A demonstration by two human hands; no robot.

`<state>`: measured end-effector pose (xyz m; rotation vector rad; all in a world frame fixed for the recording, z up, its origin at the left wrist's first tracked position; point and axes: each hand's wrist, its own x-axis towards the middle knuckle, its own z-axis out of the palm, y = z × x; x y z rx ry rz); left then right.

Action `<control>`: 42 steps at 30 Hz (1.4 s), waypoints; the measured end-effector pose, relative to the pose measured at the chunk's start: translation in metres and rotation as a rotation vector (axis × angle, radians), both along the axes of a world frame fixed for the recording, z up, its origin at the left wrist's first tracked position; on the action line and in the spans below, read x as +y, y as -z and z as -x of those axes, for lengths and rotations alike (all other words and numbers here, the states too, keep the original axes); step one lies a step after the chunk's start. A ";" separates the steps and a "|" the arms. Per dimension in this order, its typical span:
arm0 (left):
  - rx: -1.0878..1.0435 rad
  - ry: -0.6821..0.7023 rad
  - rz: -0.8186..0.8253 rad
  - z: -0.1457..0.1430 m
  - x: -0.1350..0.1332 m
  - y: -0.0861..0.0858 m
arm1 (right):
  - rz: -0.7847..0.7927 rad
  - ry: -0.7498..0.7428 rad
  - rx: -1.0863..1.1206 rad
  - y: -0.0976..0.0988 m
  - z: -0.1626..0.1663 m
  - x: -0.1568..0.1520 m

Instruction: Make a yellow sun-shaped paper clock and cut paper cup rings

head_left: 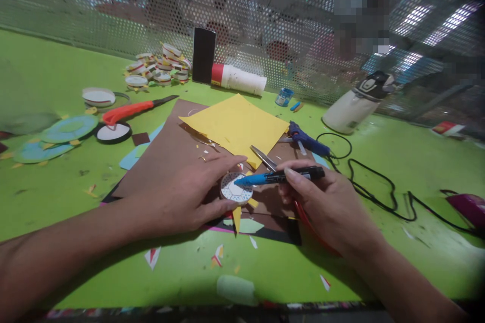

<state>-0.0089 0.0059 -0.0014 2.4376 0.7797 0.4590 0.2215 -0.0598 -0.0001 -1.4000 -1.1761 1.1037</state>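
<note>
A small round paper disc [235,195], white with a drawn hexagon and blue dots, has yellow paper points sticking out from its edge. My left hand [189,189] grips its rim between thumb and fingers. Over it, my right hand [316,197] holds a blue marker [265,177], the tip meeting the disc's face. Scissors [263,158] with red handles lie beneath my right hand; whether that hand also touches them I cannot tell. Behind the disc, a yellow paper sheet [237,123] rests on brown card [162,161].
Paper discs [162,68] are piled at the back beside a phone [203,55] and a white cup stack [244,79]. An orange-handled knife [131,110] lies left. To the right are a blue glue gun [308,141], its black cord and a tilted bottle [352,106]. Paper scraps litter the green table [113,272].
</note>
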 end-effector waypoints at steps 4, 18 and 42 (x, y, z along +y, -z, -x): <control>0.001 0.005 0.006 0.000 0.000 -0.001 | 0.019 -0.011 0.029 -0.001 0.000 -0.001; -0.036 -0.004 -0.016 0.000 -0.001 0.003 | -0.002 -0.021 0.056 -0.001 -0.001 0.000; -0.044 -0.006 -0.014 0.000 0.000 0.005 | -0.031 -0.024 0.054 0.001 -0.003 -0.001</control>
